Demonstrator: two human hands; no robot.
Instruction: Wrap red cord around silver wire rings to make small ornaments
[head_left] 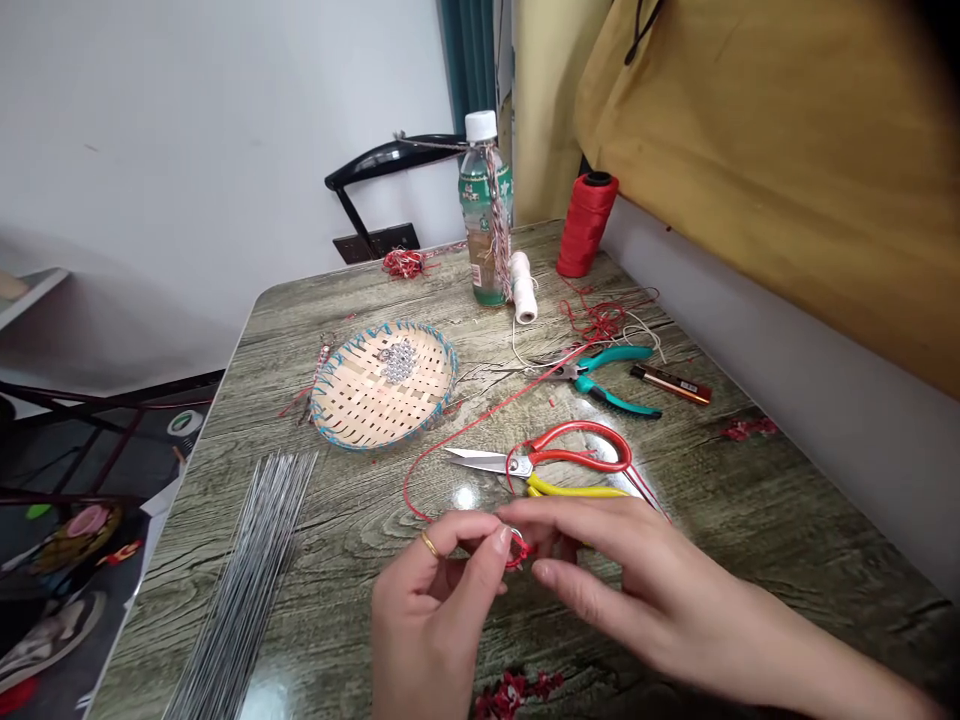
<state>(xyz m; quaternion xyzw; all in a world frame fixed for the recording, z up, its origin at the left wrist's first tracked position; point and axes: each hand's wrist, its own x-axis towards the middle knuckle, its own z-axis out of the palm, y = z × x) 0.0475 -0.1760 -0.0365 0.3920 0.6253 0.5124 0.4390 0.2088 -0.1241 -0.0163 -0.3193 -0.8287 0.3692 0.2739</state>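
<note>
My left hand point(442, 590), with a gold ring on one finger, pinches a small metal ring point(516, 545) partly wrapped in red cord. From the far side my right hand point(630, 560) reaches over it, its index fingertip touching near the top of the ring and its thumb held apart. Red cord point(480, 412) runs from near the hands in a wide curve across the table to a tangle at the back. Just beyond my hands lie scissors point(555, 460) with red and yellow handles, blades pointing left. My right hand's inner fingers are partly hidden.
A woven basket point(352, 410) holds small silver pieces. Metal wires point(255, 570) lie at left. Teal-handled pliers point(600, 380), a lighter point(671, 383), a white spool point(523, 288), a red spool point(587, 225) and a bottle point(487, 215) stand or lie farther back. Red braided pieces point(514, 695) lie near me.
</note>
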